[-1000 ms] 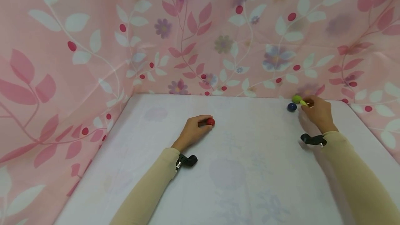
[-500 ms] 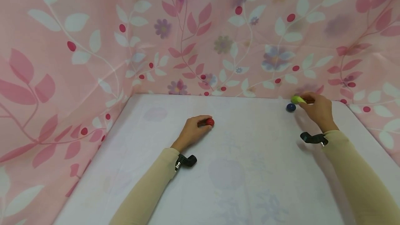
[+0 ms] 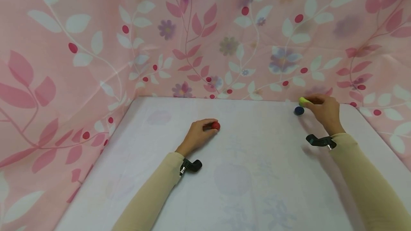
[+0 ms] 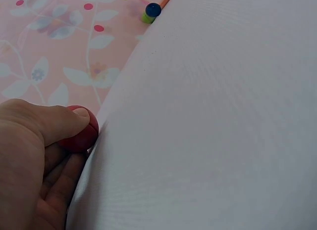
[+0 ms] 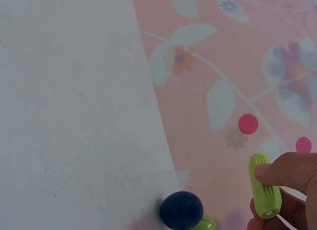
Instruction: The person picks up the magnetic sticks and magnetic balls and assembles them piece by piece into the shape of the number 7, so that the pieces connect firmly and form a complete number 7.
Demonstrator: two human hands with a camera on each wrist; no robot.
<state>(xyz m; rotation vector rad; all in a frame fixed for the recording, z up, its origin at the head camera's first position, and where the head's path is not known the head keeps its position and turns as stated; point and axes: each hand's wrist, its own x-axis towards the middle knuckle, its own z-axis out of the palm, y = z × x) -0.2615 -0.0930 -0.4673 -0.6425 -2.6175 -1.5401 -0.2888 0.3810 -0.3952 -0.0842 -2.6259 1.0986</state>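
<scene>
"Start at the left, quick. What've you got?"

"Left hand (image 3: 197,133), just L of ctr in the head view, pinching a red ball (image 3: 216,126) btwn thumb & fingers. Ball's round, held at the R end of the hand, over the white table (image 3: 253,152)."

"Then, moving R?"

"Blue ball (image 3: 299,111), upper R, near the table's far edge. Green ball (image 5: 205,223) partly behind it, bottom edge of the right-wrist view. Can't tell if they touch."

"And the green stick (image 5: 265,186)?"

"Lower R in that same view, apart from both balls. Long axis runs approx. up-down the frame, top leaning a bit L; the end w/ the pale dot points to the bottom, slightly R. Ridges run lengthwise."

"Who's got it?"

"Right hand (image 3: 325,113), upper R of the head view, thumb on one side, fingers opp., pinching it. From the head, can't tell where stick stops & green ball starts. Pink floral cloth (image 3: 199,63) rises behind."
</scene>
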